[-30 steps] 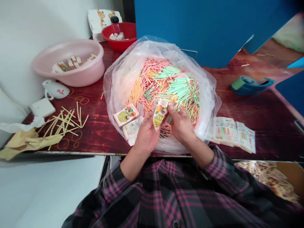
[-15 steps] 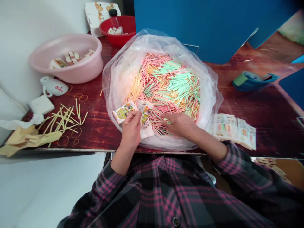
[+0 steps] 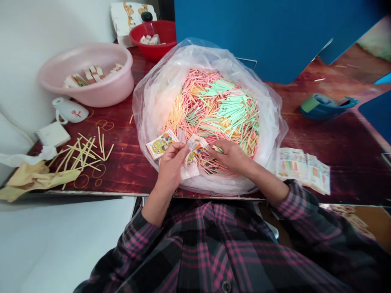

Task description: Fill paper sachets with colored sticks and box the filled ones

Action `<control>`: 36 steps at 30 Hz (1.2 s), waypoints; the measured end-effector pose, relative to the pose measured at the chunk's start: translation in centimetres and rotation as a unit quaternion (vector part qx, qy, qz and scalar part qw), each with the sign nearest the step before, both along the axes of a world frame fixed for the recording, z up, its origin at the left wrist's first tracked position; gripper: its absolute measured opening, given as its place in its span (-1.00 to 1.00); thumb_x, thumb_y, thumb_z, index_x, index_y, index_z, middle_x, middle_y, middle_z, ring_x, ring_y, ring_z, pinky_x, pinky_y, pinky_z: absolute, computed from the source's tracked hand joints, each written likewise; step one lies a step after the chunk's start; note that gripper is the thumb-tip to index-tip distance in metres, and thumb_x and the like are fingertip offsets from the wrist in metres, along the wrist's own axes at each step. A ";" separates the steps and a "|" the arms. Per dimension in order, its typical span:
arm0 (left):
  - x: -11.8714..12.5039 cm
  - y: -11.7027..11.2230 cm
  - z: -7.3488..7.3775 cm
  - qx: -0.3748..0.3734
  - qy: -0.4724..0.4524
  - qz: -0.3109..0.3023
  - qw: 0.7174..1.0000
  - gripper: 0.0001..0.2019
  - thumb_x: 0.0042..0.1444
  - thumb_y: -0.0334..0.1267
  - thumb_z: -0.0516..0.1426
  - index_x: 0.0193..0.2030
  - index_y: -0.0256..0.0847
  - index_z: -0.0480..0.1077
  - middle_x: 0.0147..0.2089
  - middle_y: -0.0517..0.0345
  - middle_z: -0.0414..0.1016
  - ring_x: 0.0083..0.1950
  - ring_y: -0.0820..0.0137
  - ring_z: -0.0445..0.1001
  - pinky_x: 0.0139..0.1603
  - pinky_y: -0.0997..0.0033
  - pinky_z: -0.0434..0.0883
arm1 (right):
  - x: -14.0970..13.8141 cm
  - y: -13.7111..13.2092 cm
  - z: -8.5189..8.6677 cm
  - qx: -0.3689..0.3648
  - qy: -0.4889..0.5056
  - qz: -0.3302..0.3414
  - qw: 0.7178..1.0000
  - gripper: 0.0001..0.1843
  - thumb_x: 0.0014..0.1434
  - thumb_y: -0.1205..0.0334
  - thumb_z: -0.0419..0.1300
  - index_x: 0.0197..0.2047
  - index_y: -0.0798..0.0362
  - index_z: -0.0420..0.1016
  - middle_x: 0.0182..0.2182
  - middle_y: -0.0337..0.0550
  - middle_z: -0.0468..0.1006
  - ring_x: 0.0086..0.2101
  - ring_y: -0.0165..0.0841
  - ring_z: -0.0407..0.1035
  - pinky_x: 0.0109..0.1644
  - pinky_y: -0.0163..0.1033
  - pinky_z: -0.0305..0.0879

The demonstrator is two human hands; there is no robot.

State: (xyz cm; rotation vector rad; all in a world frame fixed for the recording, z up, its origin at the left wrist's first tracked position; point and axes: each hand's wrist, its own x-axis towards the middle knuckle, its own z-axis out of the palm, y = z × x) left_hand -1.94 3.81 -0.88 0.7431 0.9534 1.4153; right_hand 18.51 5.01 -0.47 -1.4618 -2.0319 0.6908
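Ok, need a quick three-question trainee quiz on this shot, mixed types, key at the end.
1. Multiple choice: what lies heaped in the wide, translucent plastic bag?
A) white mugs
B) thin, multicoloured sticks
C) blue containers

2. True or false: the large, round, pale pink plastic basin stands to the right of the bag, as seen in the picture.

3. Fill in: the person's left hand pinches a small white ______ with colourful print.

Key: 1. B; 2. False, it stands to the left; 3. packet.
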 end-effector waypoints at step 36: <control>2.0 -1.0 0.2 -0.010 0.001 -0.088 0.996 -0.72 -0.19 -0.23 0.51 -0.40 -0.19 0.53 -0.31 0.24 0.55 -0.28 0.49 0.47 -0.17 0.45 0.42 | -1.6 -1.5 6.7 -0.041 0.496 -0.139 0.856 -0.52 0.24 -0.40 0.18 -0.19 -0.15 0.45 -0.67 -0.47 -0.07 -0.67 -0.43 -0.08 -0.58 -0.25 0.03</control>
